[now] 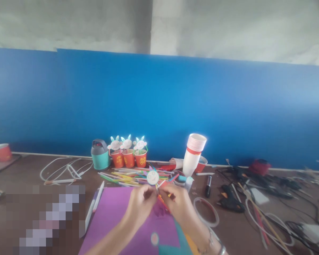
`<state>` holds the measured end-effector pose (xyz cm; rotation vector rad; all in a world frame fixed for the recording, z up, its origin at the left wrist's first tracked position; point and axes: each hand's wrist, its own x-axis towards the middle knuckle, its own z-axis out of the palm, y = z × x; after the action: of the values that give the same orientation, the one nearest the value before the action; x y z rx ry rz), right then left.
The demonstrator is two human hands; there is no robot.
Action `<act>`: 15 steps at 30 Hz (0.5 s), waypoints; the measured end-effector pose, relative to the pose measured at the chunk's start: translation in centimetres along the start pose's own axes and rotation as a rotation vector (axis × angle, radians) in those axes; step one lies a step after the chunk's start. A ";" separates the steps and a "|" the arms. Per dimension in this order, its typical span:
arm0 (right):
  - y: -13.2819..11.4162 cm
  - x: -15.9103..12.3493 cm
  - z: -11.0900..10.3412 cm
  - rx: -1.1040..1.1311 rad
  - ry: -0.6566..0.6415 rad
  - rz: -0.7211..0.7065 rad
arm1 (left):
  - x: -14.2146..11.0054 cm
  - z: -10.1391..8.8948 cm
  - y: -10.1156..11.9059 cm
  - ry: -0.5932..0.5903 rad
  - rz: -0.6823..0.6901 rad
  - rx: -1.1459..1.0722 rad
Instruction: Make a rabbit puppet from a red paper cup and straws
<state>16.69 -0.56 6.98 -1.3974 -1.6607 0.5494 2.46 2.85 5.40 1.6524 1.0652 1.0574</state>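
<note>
My left hand [142, 200] and my right hand [175, 198] meet over purple paper [110, 212], fingers pinched together. Between them is a small paper figure with a round white face [152, 177] and drawn features, purple and blue points rising above it. Both hands grip it just below the face; exactly which part each pinches is hidden. A red piece with yellow marks [163, 204] shows under my right fingers, partly covered. Behind the face lies a pile of coloured thin sticks [122, 177]. A small pale disc [154, 239] rests on the purple sheet.
Three red paper cups [128, 158] bearing rabbit-like figures stand at the back, beside a teal container [100, 159]. Right of centre are a tall stack of white cups [193, 156], a black marker [208, 186], a clear ring [206, 212], a glue gun [230, 200] and tangled cables.
</note>
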 end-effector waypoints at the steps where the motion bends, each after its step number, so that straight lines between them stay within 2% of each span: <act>1: -0.1 -0.1 0.0 -0.021 0.005 -0.015 | 0.0 0.0 -0.1 0.001 0.006 0.014; 8: 0.0 -0.4 0.3 -0.128 0.046 -0.032 | -0.3 0.3 -0.5 -0.011 0.041 0.135; 13: 0.7 0.0 -0.3 -0.115 0.149 0.068 | 0.1 0.1 -0.4 0.001 0.009 0.067; 15: 1.0 0.2 -0.9 -0.145 0.062 0.104 | 0.5 -0.2 -0.6 0.022 0.006 0.052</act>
<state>18.03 -0.30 6.74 -1.5974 -1.6116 0.4461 2.27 3.53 5.03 1.6896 1.1107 1.0620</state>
